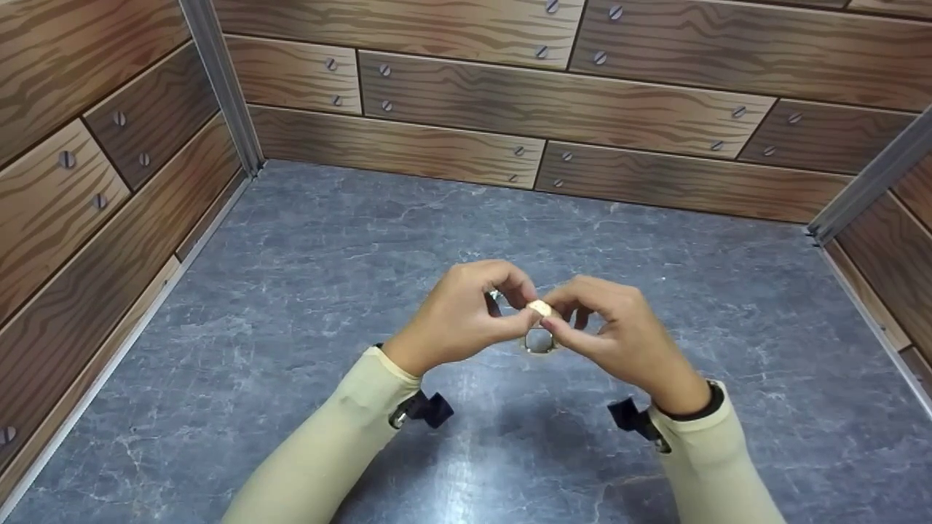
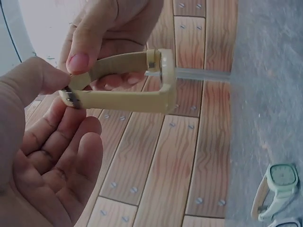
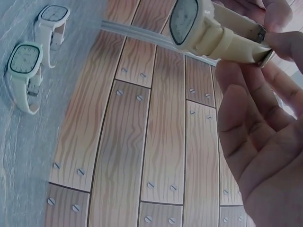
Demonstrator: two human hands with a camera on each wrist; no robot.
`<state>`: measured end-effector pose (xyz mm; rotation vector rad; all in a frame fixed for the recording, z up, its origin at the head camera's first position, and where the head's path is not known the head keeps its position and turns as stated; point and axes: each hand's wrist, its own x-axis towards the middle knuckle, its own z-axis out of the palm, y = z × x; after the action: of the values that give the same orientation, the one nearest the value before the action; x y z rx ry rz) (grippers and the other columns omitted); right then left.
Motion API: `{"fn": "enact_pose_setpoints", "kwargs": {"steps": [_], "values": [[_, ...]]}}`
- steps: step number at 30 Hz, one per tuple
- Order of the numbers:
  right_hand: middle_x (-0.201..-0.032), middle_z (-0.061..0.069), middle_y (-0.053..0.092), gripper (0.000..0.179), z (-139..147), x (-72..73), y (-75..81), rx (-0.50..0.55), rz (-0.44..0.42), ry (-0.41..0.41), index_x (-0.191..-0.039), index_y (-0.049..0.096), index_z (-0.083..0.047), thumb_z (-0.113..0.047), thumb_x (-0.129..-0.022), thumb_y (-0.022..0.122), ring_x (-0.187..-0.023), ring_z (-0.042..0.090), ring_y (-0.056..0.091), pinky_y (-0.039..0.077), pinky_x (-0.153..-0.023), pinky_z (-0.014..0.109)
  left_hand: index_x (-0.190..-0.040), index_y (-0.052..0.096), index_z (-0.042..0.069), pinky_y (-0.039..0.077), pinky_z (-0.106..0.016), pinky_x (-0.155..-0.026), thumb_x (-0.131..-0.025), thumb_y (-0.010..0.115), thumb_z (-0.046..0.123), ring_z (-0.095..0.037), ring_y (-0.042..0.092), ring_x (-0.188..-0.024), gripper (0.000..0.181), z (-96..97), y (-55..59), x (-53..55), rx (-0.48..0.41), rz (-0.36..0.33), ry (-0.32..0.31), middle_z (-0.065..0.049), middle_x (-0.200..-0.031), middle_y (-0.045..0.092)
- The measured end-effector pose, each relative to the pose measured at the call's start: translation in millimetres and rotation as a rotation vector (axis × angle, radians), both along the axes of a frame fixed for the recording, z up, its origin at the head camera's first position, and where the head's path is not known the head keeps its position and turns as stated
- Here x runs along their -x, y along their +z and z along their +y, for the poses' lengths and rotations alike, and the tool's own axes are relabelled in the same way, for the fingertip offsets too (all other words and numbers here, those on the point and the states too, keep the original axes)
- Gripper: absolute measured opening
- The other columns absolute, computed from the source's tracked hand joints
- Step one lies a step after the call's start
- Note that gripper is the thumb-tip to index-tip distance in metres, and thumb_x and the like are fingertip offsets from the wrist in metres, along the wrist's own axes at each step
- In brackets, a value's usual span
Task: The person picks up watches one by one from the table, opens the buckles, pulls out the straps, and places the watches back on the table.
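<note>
A cream-coloured wristwatch hangs in the air between my two hands, its strap bent into a loop. My left hand pinches the strap at the metal buckle between thumb and forefinger, the other fingers loosely curled. From the other side my right hand pinches the strap beside the buckle, thumb on top. The right wrist view shows the watch's square-round dial facing away from the hands, and a strap keeper near the case. In the head view the fingers cover much of the watch.
A mint-green watch and a white watch lie on the grey marbled table, mostly hidden behind the hands in the head view. Wood-plank-patterned walls with metal corner posts enclose the back and both sides.
</note>
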<state>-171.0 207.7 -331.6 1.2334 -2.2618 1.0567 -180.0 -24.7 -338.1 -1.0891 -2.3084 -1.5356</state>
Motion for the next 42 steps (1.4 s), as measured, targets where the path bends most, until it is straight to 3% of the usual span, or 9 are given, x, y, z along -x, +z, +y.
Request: {"fn": "enact_pose_setpoints", "kwargs": {"steps": [3,8,15,19,23,29,35,37,42], "values": [[-0.088,-0.006,0.069,0.023,0.4,0.6,-0.8,-0.023,0.008,-0.008,-0.104,0.076,-0.017,0.001,-0.09,0.077,-0.073,0.009,0.061,0.05,-0.064,0.021,-0.101,0.073,0.012,0.057,-0.025,-0.07,-0.096,0.072,0.016,-0.005,0.064,-0.086,0.007,-0.6,-0.6,0.4,0.065,0.045,0.004,0.005,-0.095,0.07],[-0.084,-0.012,0.065,0.011,1.9,1.2,-5.1,-0.161,0.037,-0.059,-0.099,0.075,-0.019,-0.011,-0.092,0.079,-0.073,0.003,0.06,0.05,-0.064,0.02,-0.113,0.076,0.013,0.055,-0.02,-0.082,-0.1,0.069,0.019,-0.007,0.068,-0.093,0.016,-2.7,-1.5,-0.9,0.331,0.255,0.036,0.004,-0.103,0.075],[-0.085,-0.015,0.067,0.004,3.4,2.3,-7.0,-0.282,-0.025,-0.103,-0.099,0.076,-0.023,-0.022,-0.095,0.077,-0.07,0.0,0.056,0.049,-0.059,0.022,-0.098,0.076,0.016,0.051,-0.019,-0.068,-0.099,0.071,0.024,-0.003,0.063,-0.077,0.009,-0.4,-3.2,-1.9,0.451,0.391,0.081,0.007,-0.09,0.073],[-0.088,-0.015,0.07,0.006,3.9,2.5,-6.3,-0.313,-0.061,-0.118,-0.102,0.078,-0.023,-0.024,-0.097,0.076,-0.068,0.001,0.055,0.049,-0.059,0.024,-0.097,0.076,0.016,0.051,-0.02,-0.066,-0.099,0.071,0.024,-0.003,0.063,-0.074,0.009,0.6,-3.8,-2.2,0.468,0.382,0.089,0.008,-0.089,0.073],[-0.089,-0.013,0.072,0.007,3.1,2.9,-5.6,-0.284,-0.111,-0.12,-0.104,0.078,-0.022,-0.023,-0.097,0.075,-0.069,0.002,0.06,0.053,-0.06,0.025,-0.102,0.077,0.015,0.054,-0.021,-0.072,-0.099,0.07,0.022,-0.008,0.069,-0.081,0.011,0.2,-2.7,-2.1,0.449,0.316,0.094,0.005,-0.092,0.075],[-0.094,-0.01,0.074,0.009,0.1,2.5,-4.3,-0.15,-0.194,-0.114,-0.106,0.078,-0.019,-0.021,-0.099,0.073,-0.07,0.005,0.067,0.058,-0.063,0.024,-0.105,0.078,0.014,0.054,-0.021,-0.075,-0.1,0.071,0.023,-0.008,0.069,-0.083,0.012,-2.0,1.1,-0.7,0.32,0.207,0.099,0.005,-0.094,0.076],[-0.098,-0.006,0.075,0.013,-0.1,0.6,-4.7,-0.051,-0.156,-0.094,-0.107,0.077,-0.016,-0.009,-0.096,0.074,-0.072,0.006,0.07,0.059,-0.064,0.023,-0.105,0.077,0.013,0.057,-0.025,-0.071,-0.099,0.072,0.023,-0.001,0.067,-0.081,0.012,-3.0,2.4,1.7,0.149,0.085,0.051,0.006,-0.094,0.076],[-0.098,-0.006,0.075,0.015,0.4,0.5,-4.8,-0.051,-0.134,-0.101,-0.107,0.077,-0.016,-0.008,-0.095,0.075,-0.073,0.006,0.07,0.059,-0.064,0.023,-0.107,0.077,0.014,0.056,-0.023,-0.072,-0.1,0.071,0.024,-0.001,0.067,-0.083,0.013,-2.9,2.5,1.8,0.16,0.1,0.057,0.006,-0.096,0.076],[-0.096,-0.006,0.074,0.011,-0.2,1.7,-6.7,-0.136,-0.079,-0.093,-0.104,0.076,-0.015,-0.009,-0.095,0.076,-0.071,0.005,0.068,0.058,-0.064,0.021,-0.113,0.075,0.014,0.055,-0.022,-0.081,-0.101,0.069,0.029,-0.006,0.067,-0.091,0.02,-3.1,0.4,0.9,0.33,0.266,0.11,0.005,-0.102,0.075]]}}
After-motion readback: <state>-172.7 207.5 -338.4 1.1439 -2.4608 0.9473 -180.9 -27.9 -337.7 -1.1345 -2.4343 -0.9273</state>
